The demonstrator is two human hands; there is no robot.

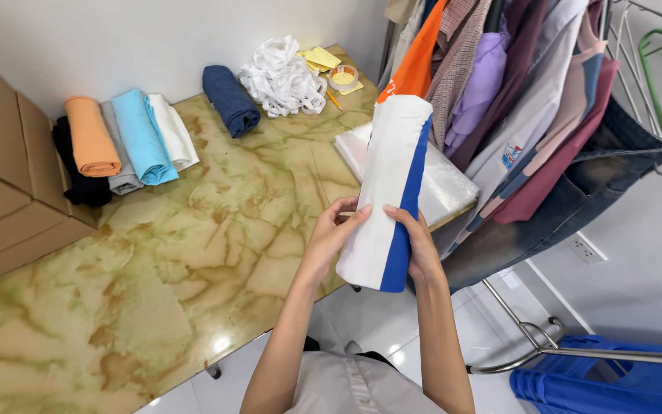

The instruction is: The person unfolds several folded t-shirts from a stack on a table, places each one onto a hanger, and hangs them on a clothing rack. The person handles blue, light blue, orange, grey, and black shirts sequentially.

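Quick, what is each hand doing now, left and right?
Left hand: closed on the rolled white, blue and orange garment.
Right hand: closed on the same garment, lower right side.

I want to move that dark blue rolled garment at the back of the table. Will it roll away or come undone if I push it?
The dark blue roll looks like soft, thick cloth, so it is probably light and would squash rather than slide. As a cylinder on the glossy marble table it might roll if pushed sideways. I see no band on it, so it may loosen when lifted.
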